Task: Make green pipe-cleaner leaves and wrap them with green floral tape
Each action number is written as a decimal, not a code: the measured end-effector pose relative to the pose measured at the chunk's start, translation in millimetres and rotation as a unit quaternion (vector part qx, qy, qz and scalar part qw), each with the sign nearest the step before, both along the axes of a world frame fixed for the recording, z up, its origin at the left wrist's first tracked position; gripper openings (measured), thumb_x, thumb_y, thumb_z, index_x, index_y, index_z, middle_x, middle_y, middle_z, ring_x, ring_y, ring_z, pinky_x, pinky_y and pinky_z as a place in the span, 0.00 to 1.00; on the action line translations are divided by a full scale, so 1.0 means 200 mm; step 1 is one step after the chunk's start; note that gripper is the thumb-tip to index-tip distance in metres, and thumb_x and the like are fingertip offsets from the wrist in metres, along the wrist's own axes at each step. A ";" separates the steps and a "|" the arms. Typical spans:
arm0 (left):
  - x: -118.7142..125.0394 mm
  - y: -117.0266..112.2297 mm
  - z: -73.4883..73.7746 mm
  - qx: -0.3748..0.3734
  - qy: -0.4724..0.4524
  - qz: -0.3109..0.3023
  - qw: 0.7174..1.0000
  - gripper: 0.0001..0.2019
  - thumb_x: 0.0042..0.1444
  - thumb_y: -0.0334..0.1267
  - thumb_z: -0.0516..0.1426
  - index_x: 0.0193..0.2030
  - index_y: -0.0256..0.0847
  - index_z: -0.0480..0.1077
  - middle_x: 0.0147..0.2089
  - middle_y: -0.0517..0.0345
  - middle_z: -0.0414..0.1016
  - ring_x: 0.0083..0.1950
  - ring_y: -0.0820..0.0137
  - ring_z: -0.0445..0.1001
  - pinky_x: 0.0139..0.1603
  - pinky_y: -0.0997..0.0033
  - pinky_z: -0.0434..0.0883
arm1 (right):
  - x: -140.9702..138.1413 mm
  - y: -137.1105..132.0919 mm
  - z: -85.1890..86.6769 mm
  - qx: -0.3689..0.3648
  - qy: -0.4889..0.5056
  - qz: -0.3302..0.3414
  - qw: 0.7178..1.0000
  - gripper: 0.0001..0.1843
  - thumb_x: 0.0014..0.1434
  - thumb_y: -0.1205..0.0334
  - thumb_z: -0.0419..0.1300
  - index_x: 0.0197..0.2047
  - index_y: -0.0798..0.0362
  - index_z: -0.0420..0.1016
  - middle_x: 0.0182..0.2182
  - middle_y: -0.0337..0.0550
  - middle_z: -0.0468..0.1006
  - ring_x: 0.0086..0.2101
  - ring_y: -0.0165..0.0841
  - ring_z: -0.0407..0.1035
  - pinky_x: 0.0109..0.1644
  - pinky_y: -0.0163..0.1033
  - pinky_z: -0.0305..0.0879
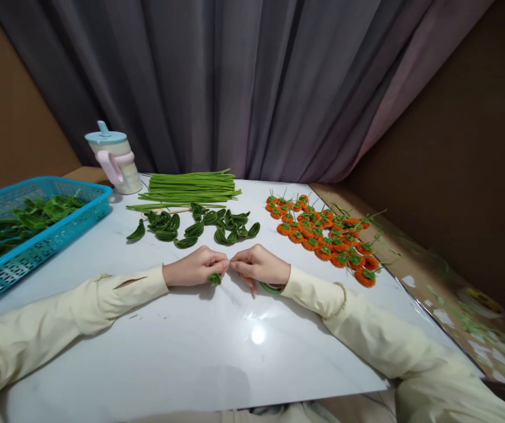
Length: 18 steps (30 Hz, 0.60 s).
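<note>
My left hand (200,265) and my right hand (260,264) meet fingertip to fingertip above the middle of the table. Both are closed in a pinch. A small green fuzzy leaf (214,278), like those made of chenille stems, pokes out below the fingers of my left hand. What the right fingertips grip is too small to make out. By my right wrist shows a green curved band (270,288), partly hidden. Just beyond the hands lie several dark green fuzzy leaves (195,229) in loose groups. Behind them is a bundle of bright green chenille stems (193,188).
At left stands a blue plastic basket (45,258) holding more green leaves. A lidded cup (124,170) with a pink handle is behind it. Orange fuzzy pieces with green tops (323,249) cover the right side. Scraps (477,335) lie beyond the white table's (182,364) right edge.
</note>
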<state>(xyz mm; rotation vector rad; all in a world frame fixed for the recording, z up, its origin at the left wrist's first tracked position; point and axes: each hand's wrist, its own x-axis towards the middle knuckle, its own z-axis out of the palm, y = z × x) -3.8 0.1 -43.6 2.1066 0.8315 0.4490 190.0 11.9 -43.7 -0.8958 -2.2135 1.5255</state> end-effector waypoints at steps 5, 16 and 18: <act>-0.01 0.00 0.00 0.057 -0.002 -0.019 0.998 0.15 0.60 0.38 0.46 0.25 0.35 0.65 0.19 0.62 0.66 0.20 0.79 0.59 0.23 0.82 0.58 | -0.01 -0.01 0.00 -0.088 0.030 -0.023 0.995 0.11 0.57 0.62 0.52 0.30 0.61 0.69 0.11 0.33 0.65 0.10 0.24 0.60 0.12 0.25 0.56; 0.03 -0.11 0.21 0.047 0.034 -0.174 0.983 0.16 0.62 0.37 0.44 0.24 0.37 0.63 0.19 0.63 0.62 0.20 0.79 0.57 0.23 0.80 0.57 | 0.00 0.05 -0.06 -0.138 0.118 -0.081 0.980 0.17 0.57 0.60 0.55 0.42 0.67 0.71 0.09 0.30 0.60 0.12 0.27 0.61 0.14 0.29 0.64; 0.01 -0.08 0.24 0.051 0.046 -0.138 0.988 0.17 0.63 0.38 0.44 0.27 0.36 0.66 0.19 0.64 0.61 0.20 0.78 0.58 0.25 0.80 0.58 | 0.00 0.06 -0.06 -0.160 0.142 -0.059 0.975 0.26 0.58 0.58 0.56 0.55 0.67 0.64 0.09 0.29 0.59 0.14 0.28 0.63 0.17 0.31 0.67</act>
